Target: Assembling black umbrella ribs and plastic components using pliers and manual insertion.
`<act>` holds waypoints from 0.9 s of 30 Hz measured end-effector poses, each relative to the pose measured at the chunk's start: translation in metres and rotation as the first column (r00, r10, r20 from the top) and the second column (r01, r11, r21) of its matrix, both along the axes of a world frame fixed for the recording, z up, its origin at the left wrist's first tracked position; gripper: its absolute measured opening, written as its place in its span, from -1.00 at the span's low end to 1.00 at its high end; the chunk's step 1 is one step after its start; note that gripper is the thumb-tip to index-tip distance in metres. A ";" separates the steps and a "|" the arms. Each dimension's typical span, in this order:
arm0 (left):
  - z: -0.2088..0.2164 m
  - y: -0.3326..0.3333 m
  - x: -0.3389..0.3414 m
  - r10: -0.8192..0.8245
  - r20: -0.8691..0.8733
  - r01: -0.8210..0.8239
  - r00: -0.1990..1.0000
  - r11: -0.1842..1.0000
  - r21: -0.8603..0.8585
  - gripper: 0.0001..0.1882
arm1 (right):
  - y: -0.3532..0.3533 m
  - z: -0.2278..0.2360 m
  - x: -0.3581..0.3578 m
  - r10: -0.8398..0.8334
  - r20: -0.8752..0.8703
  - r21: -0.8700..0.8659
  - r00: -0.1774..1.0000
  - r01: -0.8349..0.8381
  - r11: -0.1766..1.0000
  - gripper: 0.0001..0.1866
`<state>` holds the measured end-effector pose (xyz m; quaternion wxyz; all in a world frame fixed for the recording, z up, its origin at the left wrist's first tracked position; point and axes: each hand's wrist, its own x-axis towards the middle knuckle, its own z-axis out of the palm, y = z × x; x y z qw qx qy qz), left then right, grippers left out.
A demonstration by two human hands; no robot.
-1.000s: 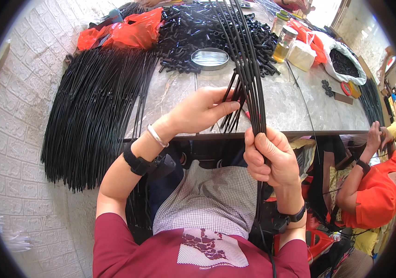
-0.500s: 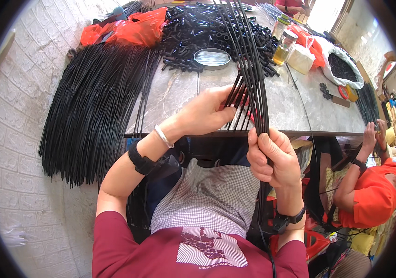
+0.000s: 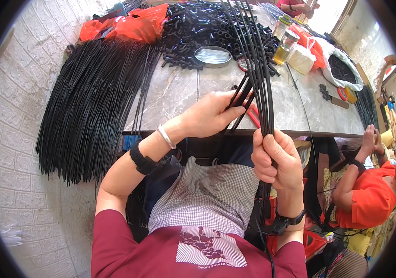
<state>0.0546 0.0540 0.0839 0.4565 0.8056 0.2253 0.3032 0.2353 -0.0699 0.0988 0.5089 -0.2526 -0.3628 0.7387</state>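
Note:
My right hand [image 3: 279, 157] is closed around a bundle of thin black cables [image 3: 264, 99], thumb pressed on top. The bundle rises from this fist over the table and fans out slightly at the far end; below the fist it hangs past my lap. Left of it, my left hand [image 3: 214, 113] pinches a smaller cluster of black cable ends [image 3: 243, 95] between thumb and fingers. That cluster slants across, close beside the upright bundle. Its far tips are partly behind the other cables. Just behind the bundle lies a red handle-like piece [image 3: 254, 116] on the grey table [image 3: 174, 95].
A thick mass of black cables [image 3: 86, 111] hangs over the left edge under red plastic bags [image 3: 137, 25]. Farther back are heaped black tubes [image 3: 198, 23], a round tin [image 3: 212, 56], jars [image 3: 285, 48] and a white sack [image 3: 346, 76]. A co-worker in orange [image 3: 374, 204] sits at right.
The cables in my left hand have drawn together from a spread fan into a tighter cluster. Both hands and the upright bundle have shifted slightly right.

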 end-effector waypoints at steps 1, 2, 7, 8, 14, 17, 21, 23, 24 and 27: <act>0.004 -0.002 -0.001 -0.012 -0.049 0.011 0.999 1.000 -0.026 -0.65 | 0.000 0.000 0.000 0.001 0.000 -0.001 1.000 -0.001 1.000 -0.78; 0.004 -0.002 -0.001 -0.012 -0.048 0.010 0.999 1.000 -0.026 -0.65 | -0.001 0.001 0.000 -0.011 0.015 0.000 1.000 0.011 1.000 -0.78; -0.002 0.000 -0.002 -0.057 0.062 0.061 0.996 0.997 -0.056 -0.65 | -0.003 0.002 0.001 -0.020 0.040 0.015 0.999 0.019 1.000 -0.78; -0.004 0.000 -0.002 -0.057 0.063 0.061 0.996 0.997 -0.056 -0.65 | -0.003 0.002 0.001 -0.023 0.039 0.007 0.999 0.023 1.000 -0.78; -0.007 0.001 -0.005 -0.082 0.063 0.088 0.995 0.992 -0.094 -0.63 | -0.004 0.001 -0.001 -0.016 0.029 -0.014 0.999 0.017 1.000 -0.79; -0.009 0.000 -0.003 -0.098 0.041 0.102 0.994 0.988 -0.119 -0.62 | -0.004 0.001 -0.003 -0.005 0.025 -0.020 1.000 0.006 1.000 -0.78; -0.013 0.004 0.005 -0.169 0.025 0.171 0.985 0.967 -0.191 -0.68 | -0.005 0.003 -0.007 0.044 0.013 -0.017 0.999 -0.043 0.999 -0.78; -0.018 0.006 0.009 -0.161 0.105 0.177 0.981 0.970 -0.166 -0.76 | -0.003 0.003 -0.007 0.063 0.021 -0.008 0.998 -0.063 0.998 -0.77; -0.019 0.014 0.009 -0.161 0.103 0.177 0.982 0.969 -0.170 -0.76 | -0.002 0.003 -0.007 0.083 0.030 0.002 0.996 -0.083 0.997 -0.77; -0.007 0.051 0.002 -0.025 -0.045 0.039 0.999 0.945 0.323 -0.75 | 0.009 0.001 -0.009 0.070 0.073 0.058 0.995 -0.074 0.996 -0.83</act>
